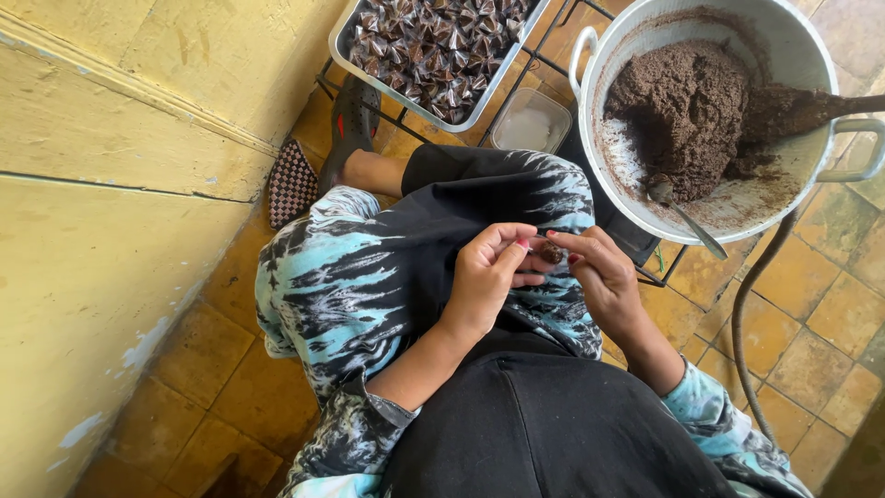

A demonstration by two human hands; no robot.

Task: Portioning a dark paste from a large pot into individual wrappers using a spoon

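Head view shows left hand and right hand together, fingertips pinching 1 small brown ball, likely soft, sticky, best held lightly around its sides.

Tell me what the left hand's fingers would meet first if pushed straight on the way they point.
Likely the small brown ball pinched at the left hand fingertips, then the right hand fingers just beyond.
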